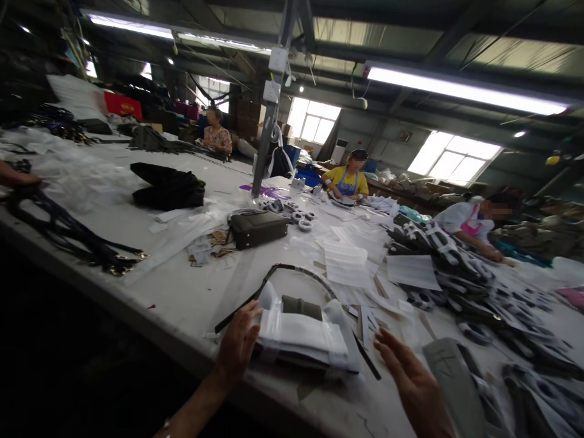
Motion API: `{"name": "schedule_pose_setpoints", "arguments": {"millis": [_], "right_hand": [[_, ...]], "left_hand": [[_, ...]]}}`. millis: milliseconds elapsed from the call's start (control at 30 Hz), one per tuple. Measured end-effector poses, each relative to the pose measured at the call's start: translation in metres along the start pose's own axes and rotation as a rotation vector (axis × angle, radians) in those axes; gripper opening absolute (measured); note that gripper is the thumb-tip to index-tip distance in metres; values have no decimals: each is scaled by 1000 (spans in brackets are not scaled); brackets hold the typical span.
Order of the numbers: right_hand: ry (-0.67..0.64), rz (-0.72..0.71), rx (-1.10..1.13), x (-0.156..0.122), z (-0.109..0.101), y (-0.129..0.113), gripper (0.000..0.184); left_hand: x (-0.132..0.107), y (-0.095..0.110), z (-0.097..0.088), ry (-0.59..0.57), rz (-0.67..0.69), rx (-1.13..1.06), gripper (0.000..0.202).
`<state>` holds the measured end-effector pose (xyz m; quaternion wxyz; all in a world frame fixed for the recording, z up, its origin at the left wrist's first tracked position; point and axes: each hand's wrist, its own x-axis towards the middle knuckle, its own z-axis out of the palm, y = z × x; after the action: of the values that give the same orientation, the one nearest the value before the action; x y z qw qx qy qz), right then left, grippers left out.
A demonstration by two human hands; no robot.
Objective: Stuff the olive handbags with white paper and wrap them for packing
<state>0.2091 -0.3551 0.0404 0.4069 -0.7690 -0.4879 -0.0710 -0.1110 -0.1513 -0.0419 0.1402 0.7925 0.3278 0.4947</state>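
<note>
A dark bag partly wrapped in white foam sheet and clear plastic (305,334) lies in front of me near the table's edge. Its long dark strap (292,266) arches behind it, with one end trailing at the right. My left hand (239,337) is at the bag's left end, fingers stretched out; whether it presses on the wrapping I cannot tell. To the right of the bag, my right hand (408,374) is held apart from it with fingers extended and nothing in them. An olive bag (258,229) stands farther back.
At the right lie a grey-green panel (456,383) and a pile of wrapped pieces (474,280). White foam sheets (347,263) cover the middle of the table (191,316). Black straps (77,234) hang in another person's hand (18,177) at left. Several co-workers sit beyond.
</note>
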Motion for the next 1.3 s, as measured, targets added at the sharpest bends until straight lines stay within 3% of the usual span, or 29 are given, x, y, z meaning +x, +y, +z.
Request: {"name": "schedule_pose_setpoints", "arguments": {"millis": [133,233,367,467,600,833,933,1033,1167,1300], "right_hand": [[-198,-244,-151,7,65,-37,44],[-241,-304,-277,18,91,-27,43],[-343,-313,-336,25,108,6,42],[-368,-302,-331,21,112,12,43],[-376,-282,-336,13,108,-2,43],[-430,-276,-321,4,94,-16,44],[-454,-223,-285,21,86,-18,36],[-426,-68,-270,57,85,-24,31],[-449,150,-316,101,108,-25,34],[-544,303,-397,115,143,-17,34]], "left_hand": [[21,10,-20,-68,-44,-80,31],[67,7,-21,-136,-68,-91,28],[139,-18,16,-393,-171,94,36],[169,-41,57,-546,-205,158,50],[176,-55,89,-716,-182,252,46],[180,-37,88,-867,18,366,22],[190,-24,101,-865,103,384,27],[200,-19,122,-895,165,394,32],[205,-24,143,-923,185,426,35],[203,-37,147,-909,207,416,27]]}}
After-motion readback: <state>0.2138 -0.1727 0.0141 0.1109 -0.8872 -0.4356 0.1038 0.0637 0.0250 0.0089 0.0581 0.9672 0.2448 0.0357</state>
